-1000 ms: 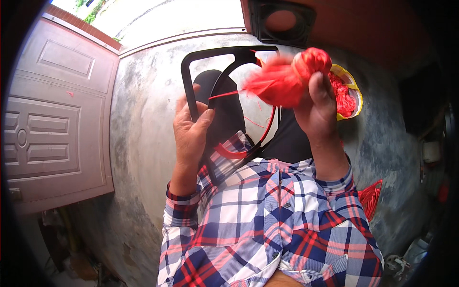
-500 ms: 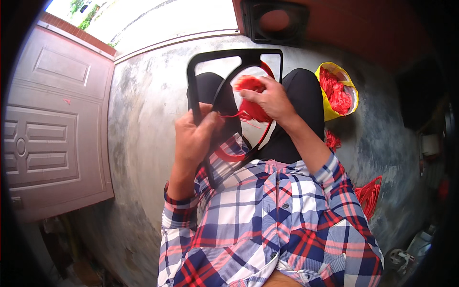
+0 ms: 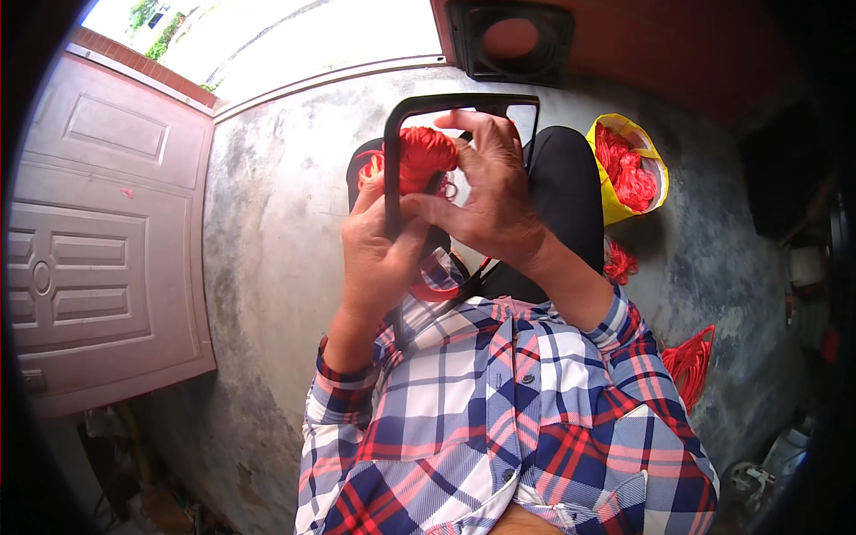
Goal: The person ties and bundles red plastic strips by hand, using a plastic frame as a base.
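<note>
A black rounded-rectangle frame (image 3: 419, 105) stands upright over my lap. My left hand (image 3: 379, 254) grips its left bar. My right hand (image 3: 486, 201) is closed around a bundle of red cord (image 3: 419, 156) and presses it against the same bar near the top corner. A thin red strand (image 3: 473, 276) runs down from the hands toward my plaid shirt. My fingers hide part of the bundle.
A yellow bag (image 3: 655, 178) full of red cord stands at the right on the grey concrete floor (image 3: 267, 232). More red cord (image 3: 691, 357) lies loose at my right side. A pinkish panelled door (image 3: 98, 250) is on the left, and a black square object (image 3: 508, 36) lies ahead.
My right hand brought the red cord bundle down from the upper right to the frame's left bar. My left hand slid higher on that bar.
</note>
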`<state>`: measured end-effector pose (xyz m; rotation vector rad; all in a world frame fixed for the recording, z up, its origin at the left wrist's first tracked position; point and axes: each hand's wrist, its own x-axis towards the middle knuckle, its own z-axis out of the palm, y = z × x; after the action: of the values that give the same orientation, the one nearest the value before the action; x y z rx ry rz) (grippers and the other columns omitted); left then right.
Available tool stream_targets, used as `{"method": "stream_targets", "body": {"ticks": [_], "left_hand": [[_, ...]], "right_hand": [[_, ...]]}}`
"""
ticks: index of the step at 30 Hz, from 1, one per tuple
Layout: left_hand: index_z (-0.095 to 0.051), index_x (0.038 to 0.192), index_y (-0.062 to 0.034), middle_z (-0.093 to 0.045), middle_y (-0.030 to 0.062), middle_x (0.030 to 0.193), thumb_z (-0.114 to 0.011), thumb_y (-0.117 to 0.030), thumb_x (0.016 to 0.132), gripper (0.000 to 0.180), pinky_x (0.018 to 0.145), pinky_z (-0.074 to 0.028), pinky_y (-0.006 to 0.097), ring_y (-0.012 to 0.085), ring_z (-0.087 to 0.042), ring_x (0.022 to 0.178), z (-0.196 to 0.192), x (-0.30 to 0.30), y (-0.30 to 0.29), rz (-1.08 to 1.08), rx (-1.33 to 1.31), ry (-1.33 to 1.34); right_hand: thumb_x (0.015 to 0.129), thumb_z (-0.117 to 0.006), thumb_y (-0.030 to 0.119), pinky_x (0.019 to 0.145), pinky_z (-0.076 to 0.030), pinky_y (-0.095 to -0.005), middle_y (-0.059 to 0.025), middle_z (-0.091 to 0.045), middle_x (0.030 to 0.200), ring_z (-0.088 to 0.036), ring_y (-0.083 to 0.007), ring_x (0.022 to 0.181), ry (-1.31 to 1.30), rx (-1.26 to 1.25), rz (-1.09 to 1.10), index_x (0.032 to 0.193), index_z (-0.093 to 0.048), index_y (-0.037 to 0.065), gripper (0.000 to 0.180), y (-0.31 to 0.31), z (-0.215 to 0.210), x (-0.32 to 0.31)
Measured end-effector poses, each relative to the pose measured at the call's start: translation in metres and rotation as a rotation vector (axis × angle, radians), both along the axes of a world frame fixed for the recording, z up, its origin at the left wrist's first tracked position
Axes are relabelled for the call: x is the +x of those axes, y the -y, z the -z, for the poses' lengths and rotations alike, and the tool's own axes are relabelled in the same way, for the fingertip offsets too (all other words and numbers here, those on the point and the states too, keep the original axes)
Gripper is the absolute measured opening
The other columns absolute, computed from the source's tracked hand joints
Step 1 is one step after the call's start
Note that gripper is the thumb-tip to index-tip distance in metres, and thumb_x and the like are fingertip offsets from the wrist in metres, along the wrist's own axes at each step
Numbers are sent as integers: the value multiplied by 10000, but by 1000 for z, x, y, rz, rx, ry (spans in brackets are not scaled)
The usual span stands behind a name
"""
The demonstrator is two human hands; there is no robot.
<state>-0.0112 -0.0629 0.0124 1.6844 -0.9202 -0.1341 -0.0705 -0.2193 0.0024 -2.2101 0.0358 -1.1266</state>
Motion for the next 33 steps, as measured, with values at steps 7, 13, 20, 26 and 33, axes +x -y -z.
{"method": "stream_targets", "body": {"ticks": [7,13,20,26,33], "left_hand": [[-670,762,-2,-494,162,1341,-656,-21,727,42,959,-435,370,229,-529,1139,19,11,-14,-214,-36,-107],[-621,934,12,-665,132,995,-597,-42,847,104,699,-506,280,143,-624,782,23,14,-21,-174,-2,-432],[-562,988,-14,-658,144,705,-555,-136,944,130,472,-487,247,157,-610,534,27,30,-32,-121,-33,-700],[-563,920,-30,-624,117,668,-536,-242,983,223,464,-485,265,155,-586,510,53,44,-72,-153,-218,-793],[-603,918,-9,-654,105,696,-563,-171,913,166,565,-515,253,152,-619,587,24,29,-51,-146,-75,-710]], "right_hand": [[849,-707,131,922,-426,-284,-17,-634,1049,-572,-115,958,213,1213,-507,1211,-597,52,387,3,4,-2],[910,-598,102,1061,-384,-373,-116,-563,1306,-529,-208,1231,133,1298,-1035,1369,-449,38,488,6,12,-44],[979,-519,371,765,-476,-331,-64,-576,948,-565,-158,841,152,1598,-939,1205,-488,26,414,22,15,-57],[965,-545,352,556,-433,-245,-27,-506,732,-490,-109,635,267,1728,-735,1047,-514,45,319,113,55,-77],[819,-685,161,778,-527,-295,-62,-660,945,-640,-141,816,-310,1314,-240,1153,-618,23,368,66,63,-19]]}}
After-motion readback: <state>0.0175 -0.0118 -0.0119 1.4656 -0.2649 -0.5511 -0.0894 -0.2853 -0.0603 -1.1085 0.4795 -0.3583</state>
